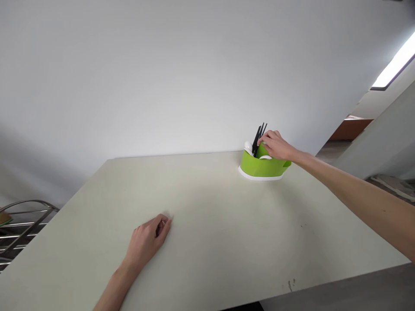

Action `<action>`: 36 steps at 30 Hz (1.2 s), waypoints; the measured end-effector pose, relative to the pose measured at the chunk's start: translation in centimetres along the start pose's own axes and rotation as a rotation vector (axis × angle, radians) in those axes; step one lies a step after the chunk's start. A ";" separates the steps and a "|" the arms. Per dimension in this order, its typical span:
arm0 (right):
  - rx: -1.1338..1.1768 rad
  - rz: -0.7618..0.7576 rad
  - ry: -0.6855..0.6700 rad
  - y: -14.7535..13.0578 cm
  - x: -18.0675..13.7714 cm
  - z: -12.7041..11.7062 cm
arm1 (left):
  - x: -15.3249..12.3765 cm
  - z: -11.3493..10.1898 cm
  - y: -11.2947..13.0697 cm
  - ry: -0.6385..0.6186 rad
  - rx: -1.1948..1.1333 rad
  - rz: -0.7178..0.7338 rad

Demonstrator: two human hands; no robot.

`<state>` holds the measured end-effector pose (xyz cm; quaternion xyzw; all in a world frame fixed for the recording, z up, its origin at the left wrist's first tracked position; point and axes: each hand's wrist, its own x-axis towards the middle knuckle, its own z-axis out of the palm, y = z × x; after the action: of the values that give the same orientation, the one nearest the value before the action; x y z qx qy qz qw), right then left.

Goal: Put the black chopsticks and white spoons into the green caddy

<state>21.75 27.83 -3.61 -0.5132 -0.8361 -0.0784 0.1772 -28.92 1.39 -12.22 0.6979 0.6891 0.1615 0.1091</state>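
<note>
Your right hand (pixel 274 144) dips over the rim of a green holder (pixel 261 167) at the far right of a pale table (pixel 201 203), near the wall (pixel 181 77), its fingers beside the black sticks (pixel 257 140). Your knuckles and the holder's front wall hide the inside, so you cannot tell whether those fingers are clamped on a stick or only near one. The lower ends of the sticks are out of sight, your right forearm is cut off by the frame edge, and a metal rack (pixel 24 224) at left shows only in part.

Your left hand (pixel 147 237) rests on the near part of the table, fingers curled, thumb close to the forefinger; you cannot tell whether the tips meet.

The holder is glossy lime green, rounded at the ends, standing upright on a white base (pixel 260 177), with an opening in its right end.

Count one holder, two hands, at least three black sticks leaning together, and at least two white pieces (pixel 248 146), one rounded at the holder's left and one low by your fingers.
</note>
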 end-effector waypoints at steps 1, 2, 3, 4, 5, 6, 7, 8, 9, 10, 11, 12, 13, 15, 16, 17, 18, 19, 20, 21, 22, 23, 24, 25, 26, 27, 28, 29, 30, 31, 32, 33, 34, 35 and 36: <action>0.022 0.017 -0.005 0.3 -0.1 -0.2 | 0.0 0.0 0.0 0.002 -0.002 0.003; 0.049 0.033 -0.009 0.3 -0.2 -0.5 | 0.0 0.0 -0.1 0.007 -0.006 0.008; 0.076 0.047 -0.003 0.2 -0.4 -0.8 | 0.0 0.0 -0.1 0.012 -0.010 0.013; 0.099 0.056 0.020 -0.2 -0.6 -1.1 | 0.0 0.0 -0.2 0.016 -0.013 0.019; 0.112 0.060 0.064 -0.9 -1.0 -1.4 | 0.0 0.0 -0.2 0.019 -0.014 0.023; 0.116 0.060 0.128 -1.9 -1.4 -1.7 | 0.0 0.0 -0.2 0.021 -0.011 0.025; 0.109 0.049 0.203 -3.1 -2.0 -1.8 | 0.0 0.0 -0.1 0.023 -0.007 0.025; 0.094 0.034 0.277 -4.6 -2.8 -1.9 | 0.0 0.0 -0.1 0.022 -0.002 0.025; 0.081 0.014 0.332 -6.3 -3.7 -1.8 | 0.0 -0.1 -0.1 0.021 0.003 0.024; 0.083 -0.027 0.350 -8.1 -4.6 -1.5 | 0.1 -0.1 -0.1 0.018 0.008 0.022; 0.097 -0.076 0.335 -9.9 -5.7 -0.9 | 0.1 -0.1 -0.2 0.016 0.014 0.021; 0.121 -0.125 0.309 -11.7 -6.8 -0.2 | 0.1 -0.1 -0.2 0.014 0.021 0.021; 0.147 -0.182 0.245 -13.4 -7.9 0.7 | 0.2 -0.1 -0.2 0.010 0.028 0.021; 0.208 -0.254 0.111 -16.4 -9.9 2.9 | 0.3 0.1 0.0 0.009 0.048 0.025; 0.240 -0.277 0.036 -17.7 -10.8 4.1 | 0.5 0.2 0.2 0.012 0.059 0.032; 0.271 -0.277 -0.027 -18.8 -11.5 5.3 | 0.7 0.4 0.4 0.017 0.070 0.043; 0.303 -0.256 -0.085 -19.7 -12.0 6.4 | 0.9 0.7 0.8 0.022 0.083 0.060; 0.339 -0.225 -0.140 -20.5 -12.3 7.4 | 1.3 1.0 1.2 0.026 0.093 0.081; 0.373 -0.189 -0.188 -21.1 -12.5 8.3 | 1.7 1.4 1.7 0.023 0.104 0.104; 0.398 -0.153 -0.223 -21.7 -12.4 9.0 | 2.3 1.7 2.3 0.014 0.116 0.125; 0.412 -0.121 -0.248 -22.3 -12.1 9.7 | 2.9 2.1 2.8 0.000 0.132 0.143; 0.414 -0.095 -0.263 -22.7 -11.7 10.2 | 3.7 2.4 3.4 -0.015 0.150 0.156; 0.405 -0.075 -0.269 -23.1 -11.2 10.7 | 4.5 2.8 4.0 -0.026 0.170 0.165; 0.389 -0.062 -0.271 -23.5 -10.6 11.1 | 5.4 3.0 4.6 -0.031 0.190 0.168; 0.371 -0.055 -0.271 -23.8 -10.0 11.5 | 6.3 3.3 5.0 -0.028 0.207 0.169; 0.352 -0.053 -0.272 -24.0 -9.4 11.8 | 7.2 3.5 5.4 -0.022 0.219 0.165; 0.336 -0.049 -0.271 -24.2 -8.8 12.1 | 8.0 3.6 5.7 -0.014 0.224 0.158; 0.321 -0.044 -0.270 -24.4 -8.3 12.3 | 8.7 3.8 6.0 -0.006 0.226 0.148; 0.306 -0.036 -0.265 -24.5 -8.0 12.6 | 9.3 3.9 6.1 0.001 0.226 0.139; 0.293 -0.025 -0.258 -24.7 -7.7 12.7 | 9.7 4.0 6.2 0.006 0.225 0.131; 0.280 -0.012 -0.250 -24.7 -7.6 12.9 | 10.0 4.1 6.2 0.007 0.219 0.130; 0.269 -0.002 -0.240 -24.8 -7.6 13.0 | 10.1 4.2 6.1 0.008 0.210 0.133; 0.261 0.004 -0.231 -24.9 -7.6 13.1 | 10.1 4.3 6.0 0.011 0.197 0.141; 0.257 0.007 -0.222 -24.9 -7.7 13.2 | 10.1 4.3 5.9 0.015 0.182 0.152; 0.256 0.007 -0.214 -25.0 -7.7 13.3 | 10.0 4.4 5.8 0.022 0.164 0.163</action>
<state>-0.09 14.05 -17.53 -0.4950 -0.8514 0.0844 0.1513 -21.96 11.50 -13.38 0.7566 0.6420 0.1204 0.0304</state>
